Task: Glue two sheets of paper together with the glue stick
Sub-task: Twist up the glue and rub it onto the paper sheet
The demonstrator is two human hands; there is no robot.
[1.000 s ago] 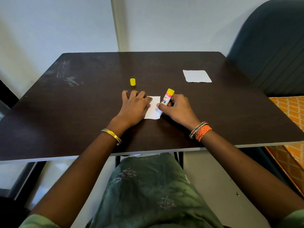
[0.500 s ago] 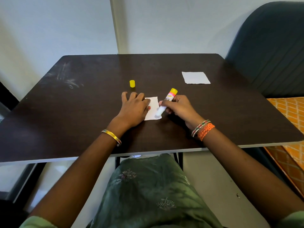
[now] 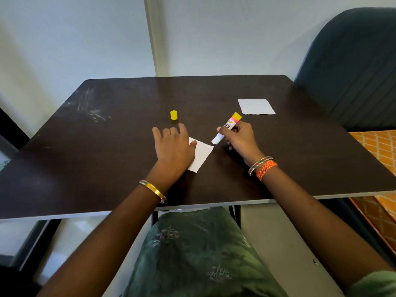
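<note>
Dark table (image 3: 300, 159) fills mid-frame. I see left hand (image 3: 173, 146) flat, fingers straight, pinning near sheet (image 3: 202, 154). Right hand (image 3: 240, 139) grips glue stick (image 3: 227, 130), tip angled down-left. 2nd sheet (image 3: 256, 106) lies upper right, closer to right hand.

- A dark brown worktop (image 3: 107, 159) with a pale edge is seen against a plain whitish wall (image 3: 225, 35).
- Faint pale scuffs (image 3: 90, 108) are marked on its far left part.
- A dark teal padded chair back (image 3: 353, 67) is placed at the right.
- Orange patterned fabric (image 3: 377, 146) is seen beside it.
- A light floor (image 3: 278, 228) is visible below.
</note>
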